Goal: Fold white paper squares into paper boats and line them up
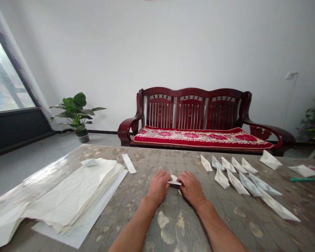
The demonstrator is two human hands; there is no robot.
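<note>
Between my two hands, low over the middle of the table (136, 210), is a small folded piece of white paper (174, 180). My left hand (160, 183) grips its left end, fingers closed. The right end is pinched by my right hand (191, 187). My fingers hide much of the paper, so its full shape cannot be made out. To the right stand several folded paper boats (236, 182) in two rough rows. A stack of loose paper sheets (76, 196) lies to the left, with a small folded paper (89, 162) on its far end.
A narrow paper strip (129, 163) lies beside the stack. At the right are a larger paper boat (270, 160), another folded paper (303, 170) and a green pen-like stick (302, 179). Beyond the table stand a dark red wooden bench (189, 105) and a potted plant (80, 115).
</note>
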